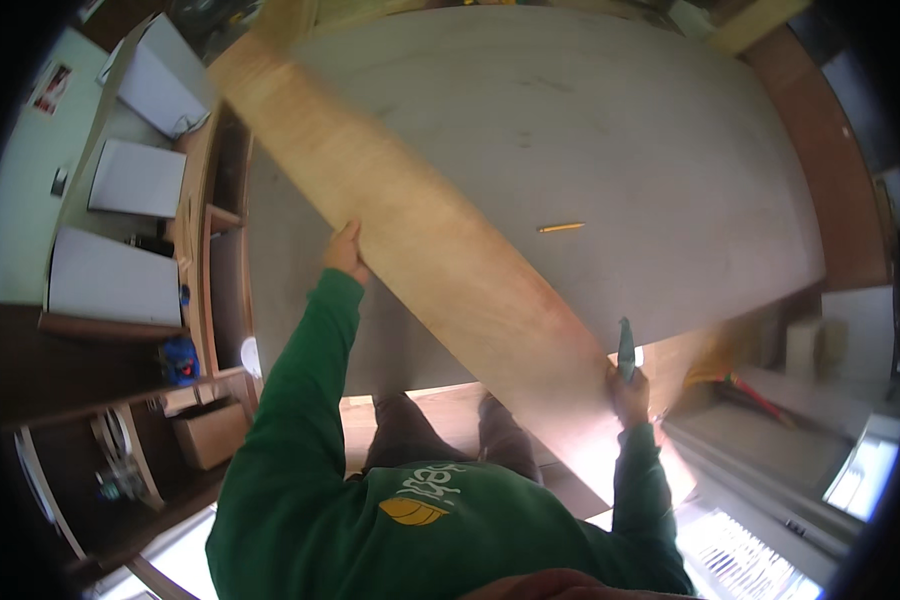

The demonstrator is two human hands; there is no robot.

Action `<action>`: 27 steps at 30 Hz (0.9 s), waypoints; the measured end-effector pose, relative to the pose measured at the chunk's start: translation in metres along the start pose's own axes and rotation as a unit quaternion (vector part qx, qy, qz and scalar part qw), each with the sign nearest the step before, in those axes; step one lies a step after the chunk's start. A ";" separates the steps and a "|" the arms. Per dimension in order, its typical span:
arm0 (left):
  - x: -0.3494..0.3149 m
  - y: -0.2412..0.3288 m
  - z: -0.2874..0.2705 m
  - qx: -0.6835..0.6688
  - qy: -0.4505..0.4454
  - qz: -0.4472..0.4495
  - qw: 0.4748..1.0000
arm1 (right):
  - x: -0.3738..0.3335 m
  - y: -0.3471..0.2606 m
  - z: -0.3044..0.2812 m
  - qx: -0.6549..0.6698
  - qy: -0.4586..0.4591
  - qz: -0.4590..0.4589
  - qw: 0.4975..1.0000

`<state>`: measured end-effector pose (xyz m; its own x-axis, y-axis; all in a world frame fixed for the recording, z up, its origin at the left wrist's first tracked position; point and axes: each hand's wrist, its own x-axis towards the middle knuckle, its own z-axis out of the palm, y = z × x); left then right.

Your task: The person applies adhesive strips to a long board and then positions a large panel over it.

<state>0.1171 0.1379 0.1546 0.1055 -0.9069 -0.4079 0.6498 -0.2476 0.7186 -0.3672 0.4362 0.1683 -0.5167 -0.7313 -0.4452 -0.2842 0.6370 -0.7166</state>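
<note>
One long board [400, 210]: pale, flat, smooth-looking wood, slanting between my two sets of fingers and on past both.
Left hand [346, 250]: fingers clamped on the board's edge, thumb uppermost, presumably to steady its length.
Right hand [628, 395]: fingers wrapped round a slim teal tool [626, 345], beside the opposite edge; whether they also grip wood, I can't tell.
Pencil [560, 228]: yellow, slender, beyond the right fingers, on scuffed grey tabletop [670, 200], probably parked within reach.

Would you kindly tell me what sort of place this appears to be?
Probably a woodworking shop: a long board is held out over a broad worktable, and a yellow pencil lies on that surface.
</note>
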 end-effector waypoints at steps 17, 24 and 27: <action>0.133 -0.136 0.084 0.132 -0.005 -0.045 0.990 | 0.028 0.096 0.011 0.209 -0.012 0.099 0.973; 0.166 -0.134 0.078 0.148 -0.011 -0.077 0.986 | -0.006 0.057 0.062 0.158 0.044 0.122 0.979; 0.171 -0.138 0.065 0.123 -0.039 -0.088 0.988 | -0.019 0.056 0.071 0.157 0.104 0.094 0.978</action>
<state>-0.0033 -0.0052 0.0221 -0.0579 -0.8636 -0.5008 0.4487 -0.4706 0.7597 -0.3160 0.4687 0.0982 -0.6977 -0.5228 -0.4898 0.0769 0.6251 -0.7768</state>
